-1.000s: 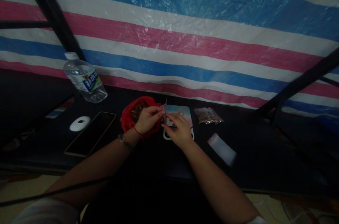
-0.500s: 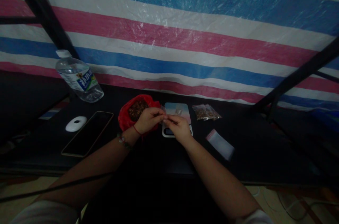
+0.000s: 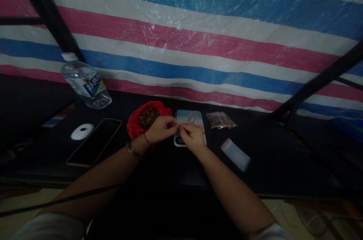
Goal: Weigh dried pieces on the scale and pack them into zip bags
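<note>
My left hand (image 3: 159, 128) and my right hand (image 3: 192, 137) meet over the front edge of a small scale (image 3: 189, 118), fingertips pinched together on a small clear plastic bag that is barely visible between them. Just left of my left hand sits an open red bag (image 3: 135, 123) holding brown dried bits (image 3: 148, 115). Right of the scale lies a filled clear packet (image 3: 220, 119) of the same brown bits. A stack of empty zip bags (image 3: 236, 154) lies nearer me on the right.
A dark table (image 3: 269, 164) stands against a striped blue, pink and white tarp (image 3: 198, 43). On the left are a water bottle (image 3: 85, 83), a white round object (image 3: 82, 132) and a phone (image 3: 95, 142) lying face up. Black frame bars (image 3: 317, 84) cross both sides.
The clear bag, held up above the scale a second ago, has come down. Both hands have drawn closer together, pinching it between their fingertips.
</note>
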`<state>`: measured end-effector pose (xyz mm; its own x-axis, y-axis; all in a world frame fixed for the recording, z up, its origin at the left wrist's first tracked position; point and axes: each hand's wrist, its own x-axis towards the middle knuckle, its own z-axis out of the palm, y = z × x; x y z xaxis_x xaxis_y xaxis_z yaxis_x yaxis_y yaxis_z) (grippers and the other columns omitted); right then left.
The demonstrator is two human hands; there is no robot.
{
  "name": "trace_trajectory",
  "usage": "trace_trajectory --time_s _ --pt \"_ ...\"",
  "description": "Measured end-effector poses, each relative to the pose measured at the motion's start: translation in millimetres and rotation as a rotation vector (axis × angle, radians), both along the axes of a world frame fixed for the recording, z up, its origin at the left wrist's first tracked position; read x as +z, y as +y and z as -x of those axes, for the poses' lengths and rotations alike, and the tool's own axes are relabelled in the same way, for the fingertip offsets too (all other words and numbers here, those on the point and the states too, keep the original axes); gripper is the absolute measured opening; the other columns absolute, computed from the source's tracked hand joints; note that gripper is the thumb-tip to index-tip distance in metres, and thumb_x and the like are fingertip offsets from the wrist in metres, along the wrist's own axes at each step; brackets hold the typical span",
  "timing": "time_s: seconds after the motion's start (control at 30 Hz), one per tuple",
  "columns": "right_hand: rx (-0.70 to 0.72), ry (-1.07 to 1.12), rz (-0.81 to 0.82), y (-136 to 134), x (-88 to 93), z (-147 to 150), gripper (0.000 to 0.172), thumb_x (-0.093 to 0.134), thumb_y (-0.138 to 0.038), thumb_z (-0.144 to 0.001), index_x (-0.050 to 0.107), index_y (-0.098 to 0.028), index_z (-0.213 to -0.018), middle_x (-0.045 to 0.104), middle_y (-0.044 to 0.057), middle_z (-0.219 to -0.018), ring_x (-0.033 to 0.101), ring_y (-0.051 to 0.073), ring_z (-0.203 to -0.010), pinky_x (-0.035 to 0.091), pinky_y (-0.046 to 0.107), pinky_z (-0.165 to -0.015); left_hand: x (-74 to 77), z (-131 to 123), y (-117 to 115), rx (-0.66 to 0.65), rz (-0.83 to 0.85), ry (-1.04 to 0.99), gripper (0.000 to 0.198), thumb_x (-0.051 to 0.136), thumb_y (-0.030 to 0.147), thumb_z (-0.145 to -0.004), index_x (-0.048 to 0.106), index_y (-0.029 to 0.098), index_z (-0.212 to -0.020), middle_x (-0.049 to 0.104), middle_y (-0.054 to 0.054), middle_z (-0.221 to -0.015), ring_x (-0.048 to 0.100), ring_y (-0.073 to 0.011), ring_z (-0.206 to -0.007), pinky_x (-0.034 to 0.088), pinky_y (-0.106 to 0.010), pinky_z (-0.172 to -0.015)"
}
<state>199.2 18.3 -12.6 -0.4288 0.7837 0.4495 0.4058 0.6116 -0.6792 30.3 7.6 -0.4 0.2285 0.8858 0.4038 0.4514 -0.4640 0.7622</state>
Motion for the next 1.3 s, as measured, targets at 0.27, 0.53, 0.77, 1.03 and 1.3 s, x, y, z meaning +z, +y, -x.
trace_trajectory --time_s 0.27,0.53,0.77,1.03,1.3 --pt "-0.189 -0.011 -0.105 -1 7.2 -3 0.026 0.048 -0.020 -0.084 0.065 -0.020 -0.065 0.063 0.003 -0.065 0.059 0.016 -0.065 0.047 0.027 -0.067 7.2 -4 -6 0.043 0.024 0.000 0.015 0.055 0.018 -0.069 0.056 0.014 -0.055 0.053 0.003 -0.051 0.046 -0.0077 -0.048 0.035 -0.018 -0.047" --pt "-0.091 -0.016 -0.304 0 6.6 -3 0.025 0.047 -0.010 -0.083 0.068 -0.020 -0.089 0.064 0.010 -0.110 0.062 0.020 -0.099 0.052 0.034 -0.085 1.8 -6 -3 0.173 -0.069 0.030 0.023 0.055 0.023 -0.077 0.060 0.013 -0.056 0.053 0.003 -0.052 0.046 -0.0075 -0.049 0.034 -0.018 -0.048" --pt "-0.021 -0.075 -0.262 6 -1.8 -3 0.024 0.052 -0.016 -0.085 0.071 -0.021 -0.098 0.070 0.008 -0.106 0.065 0.020 -0.100 0.052 0.036 -0.092 7.2 -7 -10 0.088 -0.194 0.087 0.024 0.054 0.023 -0.082 0.061 0.015 -0.061 0.059 0.002 -0.055 0.051 -0.0080 -0.050 0.039 -0.018 -0.049" --pt "0.046 0.131 0.070 8 5.2 -6 0.036 0.056 -0.016 -0.079 0.069 -0.024 -0.112 0.070 0.006 -0.102 0.067 0.018 -0.084 0.054 0.032 -0.076 12.3 23 1 0.249 -0.397 0.069 0.047 0.066 0.039 -0.077 0.055 0.017 -0.116 0.057 -0.013 -0.125 0.052 -0.0275 -0.117 0.042 -0.045 -0.099" --pt "0.017 0.243 0.140 14 5.1 -8 0.024 0.055 -0.017 -0.079 0.075 -0.023 -0.091 0.073 0.003 -0.088 0.066 0.020 -0.085 0.051 0.032 -0.080 -2.6 25 14 0.087 0.062 -0.314 0.041 0.061 0.033 -0.082 0.051 0.017 -0.118 0.062 -0.003 -0.086 0.061 -0.0130 -0.067 0.048 -0.024 -0.059"
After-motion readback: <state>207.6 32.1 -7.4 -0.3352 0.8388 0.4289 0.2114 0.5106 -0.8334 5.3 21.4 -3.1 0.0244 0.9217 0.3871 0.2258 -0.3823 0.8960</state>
